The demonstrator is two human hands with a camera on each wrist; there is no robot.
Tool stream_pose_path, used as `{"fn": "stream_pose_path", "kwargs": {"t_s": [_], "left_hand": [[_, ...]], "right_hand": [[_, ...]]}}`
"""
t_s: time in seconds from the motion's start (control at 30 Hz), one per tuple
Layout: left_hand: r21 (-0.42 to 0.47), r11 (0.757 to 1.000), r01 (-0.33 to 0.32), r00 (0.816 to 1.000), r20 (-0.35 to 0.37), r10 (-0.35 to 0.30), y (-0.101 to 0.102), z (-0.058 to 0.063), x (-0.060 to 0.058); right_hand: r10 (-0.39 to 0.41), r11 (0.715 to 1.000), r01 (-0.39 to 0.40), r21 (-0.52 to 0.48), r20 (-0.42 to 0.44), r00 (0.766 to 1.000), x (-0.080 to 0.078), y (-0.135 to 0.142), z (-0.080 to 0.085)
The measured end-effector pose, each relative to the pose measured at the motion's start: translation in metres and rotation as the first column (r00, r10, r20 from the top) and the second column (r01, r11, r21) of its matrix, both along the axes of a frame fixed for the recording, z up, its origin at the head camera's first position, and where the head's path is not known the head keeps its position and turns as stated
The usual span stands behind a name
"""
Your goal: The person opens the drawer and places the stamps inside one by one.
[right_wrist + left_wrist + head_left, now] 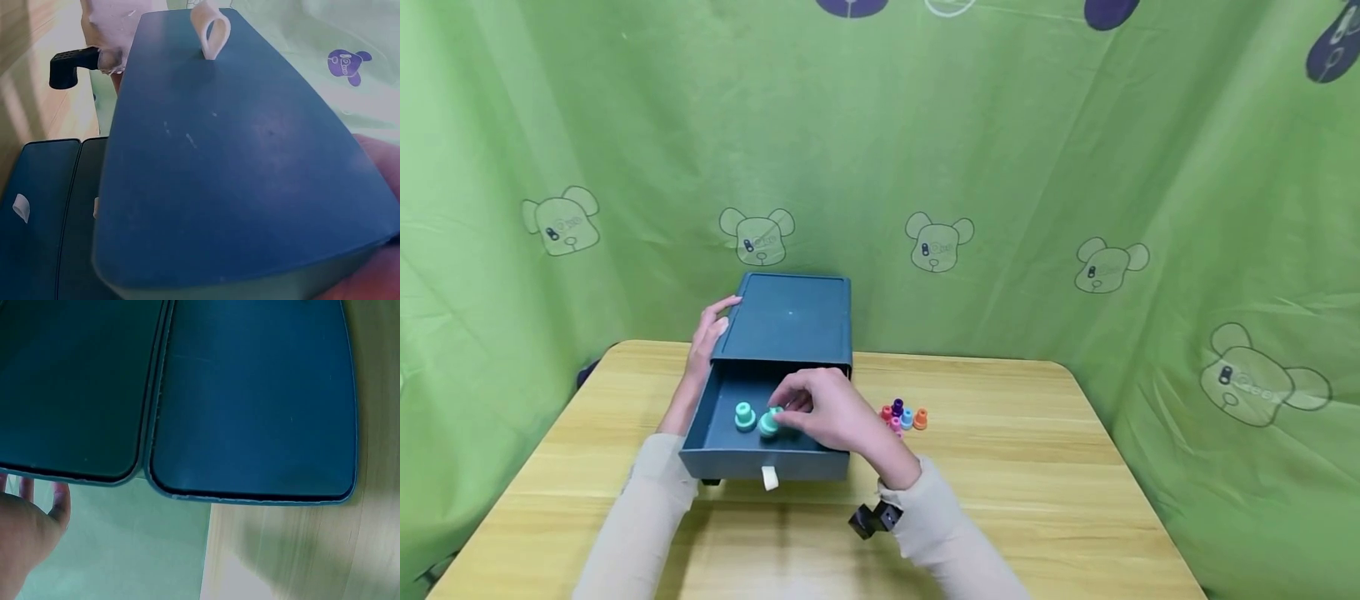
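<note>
The right hand [835, 408] pinches a mint-green peg [767, 427], narrow-topped and round-based, inside the blue drawer [808, 466]; its twin [745, 417] stands at 9 o'clock. The left hand [703, 340], fingers unclenched, touches the cabinet [790, 321] along its 9 o'clock side.

Drawer unit [790, 312]: on the table [1000, 467], left of its middle, toward the far edge.
Top drawer [722, 465]: out in front of the unit, toward the viewer; pull tab [770, 477] on its front.
Lower drawers [37, 244]: beneath the top one.
Inside: left peg [745, 418] and right peg [767, 427], side by side.
Left hand [706, 329]: against the unit's left side.
Right hand [829, 408]: over the top drawer, fingertips on the right peg.
Smaller pegs [907, 419]: clustered on the table, right of the drawer.
Curtain [850, 133]: behind and on both sides.
</note>
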State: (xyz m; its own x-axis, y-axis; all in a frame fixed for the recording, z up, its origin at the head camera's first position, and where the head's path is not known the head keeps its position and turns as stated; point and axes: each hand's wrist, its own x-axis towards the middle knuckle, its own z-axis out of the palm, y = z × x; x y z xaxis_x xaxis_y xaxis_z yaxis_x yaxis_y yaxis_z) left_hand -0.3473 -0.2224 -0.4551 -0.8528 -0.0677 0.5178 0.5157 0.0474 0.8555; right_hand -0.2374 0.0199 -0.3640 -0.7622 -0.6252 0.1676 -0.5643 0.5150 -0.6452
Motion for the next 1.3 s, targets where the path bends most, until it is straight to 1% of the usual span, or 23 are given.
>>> {"fn": "stream_pose_path", "kwargs": {"t_s": [0.23,0.4,0.63,0.83,1.03,1.13,1.3], "left_hand": [[0.012,1.000,0.012,1.000,-0.009,-0.012,0.0010,0.0000,0.0010],[0.018,1.000,0.009,1.000,-0.012,-0.009,0.0018,0.0009,0.0017],[0.021,1.000,0.008,1.000,-0.013,-0.008,0.0020,0.0016,0.0012],[0.005,1.000,-0.001,1.000,-0.030,0.002,0.0005,-0.0005,-0.0020],[-0.007,1.000,-0.013,0.999,-0.039,0.013,0.0015,-0.0032,-0.0032],[-0.008,1.000,-0.011,0.999,-0.034,0.011,0.0019,-0.0019,-0.0021],[-0.007,1.000,-0.010,0.999,-0.034,0.010,0.0018,0.0019,-0.0004]], "right_hand": [[-0.027,0.998,0.028,0.057,-0.022,0.999,0.0001,-0.0054,-0.0009],[-0.037,0.995,0.041,0.093,-0.043,0.998,0.0021,-0.0075,-0.0011],[-0.016,0.992,0.026,0.122,-0.086,0.996,0.0010,-0.0098,-0.0035],[-0.009,0.990,0.020,0.136,-0.081,0.997,0.0011,-0.0102,-0.0031],[-0.003,0.991,0.013,0.135,-0.075,0.997,0.0017,-0.0091,-0.0043],[-0.006,0.992,0.016,0.124,-0.075,0.997,0.0018,-0.0085,-0.0045],[0.004,0.998,0.001,0.068,-0.073,0.997,0.0020,-0.0061,-0.0043]]}}
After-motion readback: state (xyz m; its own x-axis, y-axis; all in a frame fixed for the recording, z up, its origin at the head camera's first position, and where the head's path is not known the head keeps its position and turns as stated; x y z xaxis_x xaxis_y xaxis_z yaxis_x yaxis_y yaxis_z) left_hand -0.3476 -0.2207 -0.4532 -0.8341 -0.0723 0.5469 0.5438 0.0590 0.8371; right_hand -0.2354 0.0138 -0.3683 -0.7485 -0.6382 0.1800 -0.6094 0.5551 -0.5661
